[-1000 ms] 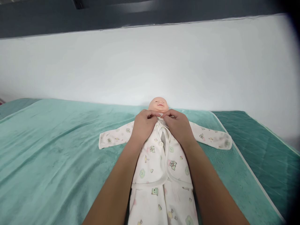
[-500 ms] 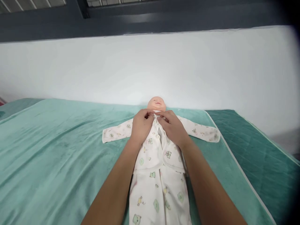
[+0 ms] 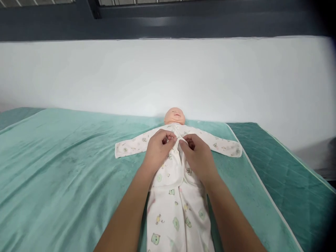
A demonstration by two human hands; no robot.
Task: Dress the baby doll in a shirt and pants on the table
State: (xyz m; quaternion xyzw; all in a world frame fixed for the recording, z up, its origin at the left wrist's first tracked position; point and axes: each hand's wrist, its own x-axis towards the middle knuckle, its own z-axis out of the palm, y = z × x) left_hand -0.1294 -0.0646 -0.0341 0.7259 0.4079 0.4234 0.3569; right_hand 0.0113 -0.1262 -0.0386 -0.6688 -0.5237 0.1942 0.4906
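Note:
A baby doll [image 3: 174,115] lies on its back, dressed in a white printed baby jacket [image 3: 168,175] with its sleeves stretched out to both sides. My left hand [image 3: 160,147] pinches the jacket's front edge at the chest. Opposite it, my right hand [image 3: 195,152] pinches the other front edge, and the fingertips of both hands nearly meet. Below them the front panels part in a narrow gap. White printed trousers [image 3: 165,220] cover the doll's legs, between my forearms. Any button between my fingertips is too small to make out.
A light green blanket [image 3: 65,168] is spread beneath the doll, with folds at the left. Darker green quilted bedding [image 3: 283,157] shows along the right. Behind the doll's head rises a white wall [image 3: 157,77], topped by a dark grey beam [image 3: 196,21].
Both hands have moved down from the neck of the jacket to the chest. The collar area is now uncovered, and its front edges lie together there.

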